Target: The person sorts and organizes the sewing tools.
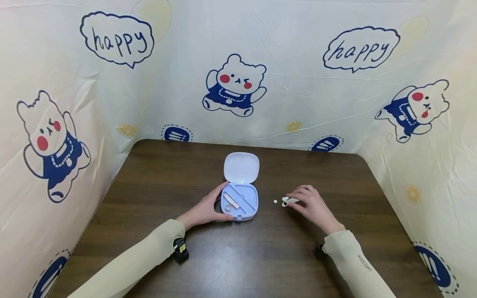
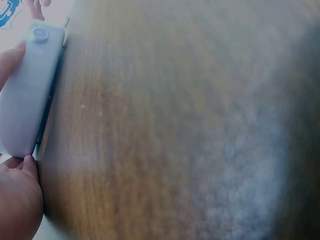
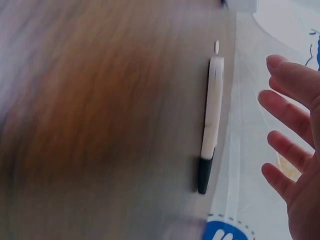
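A small lilac hinged case (image 1: 239, 217) stands with its pale lid (image 1: 241, 167) raised toward the back. My left hand (image 1: 205, 210) grips its left side, thumb at the front by the round catch (image 2: 40, 34) and fingers behind. In the case, a slanting divider (image 1: 242, 198) runs beside a whitish stick (image 1: 232, 201) and a small ring-shaped piece (image 1: 228, 208). To the right, my right hand (image 1: 312, 205) hovers over small white items (image 1: 285, 199). The right wrist view shows its fingers (image 3: 287, 112) spread, apart from a slim white stick (image 3: 214, 110) with a black end.
A tiny white disc (image 1: 275, 201) lies between the case and the right hand's items. The dark wooden table (image 1: 167, 165) is bordered at the back and sides by a printed cloth (image 1: 290, 82) hanging like walls.
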The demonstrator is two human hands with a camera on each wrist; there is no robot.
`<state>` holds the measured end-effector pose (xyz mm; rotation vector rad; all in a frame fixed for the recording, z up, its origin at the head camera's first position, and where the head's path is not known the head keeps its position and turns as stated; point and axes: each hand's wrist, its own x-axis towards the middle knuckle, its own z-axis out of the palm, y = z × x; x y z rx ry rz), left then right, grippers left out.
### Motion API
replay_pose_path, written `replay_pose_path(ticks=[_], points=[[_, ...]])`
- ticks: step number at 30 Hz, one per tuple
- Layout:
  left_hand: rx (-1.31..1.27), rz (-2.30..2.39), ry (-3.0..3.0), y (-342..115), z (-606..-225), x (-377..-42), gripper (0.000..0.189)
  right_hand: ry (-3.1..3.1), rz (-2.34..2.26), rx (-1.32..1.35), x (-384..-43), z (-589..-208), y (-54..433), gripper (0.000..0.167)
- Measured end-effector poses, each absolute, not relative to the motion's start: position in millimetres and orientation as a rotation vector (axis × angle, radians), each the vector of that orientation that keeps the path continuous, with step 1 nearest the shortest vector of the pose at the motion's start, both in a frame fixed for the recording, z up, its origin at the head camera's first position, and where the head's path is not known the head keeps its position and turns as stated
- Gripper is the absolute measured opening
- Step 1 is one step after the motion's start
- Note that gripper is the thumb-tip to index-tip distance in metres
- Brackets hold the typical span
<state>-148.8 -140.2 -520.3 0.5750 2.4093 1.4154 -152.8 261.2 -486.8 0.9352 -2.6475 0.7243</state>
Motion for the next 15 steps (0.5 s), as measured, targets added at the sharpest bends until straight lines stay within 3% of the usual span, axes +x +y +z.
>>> replay_pose_path(ticks=[15], points=[[0.546, 1.383, 2.408, -139.6, -519.9, -149.5, 0.12, -2.716, 0.727, 0.826, -168.5, -498.7, 298.7, 0.031]])
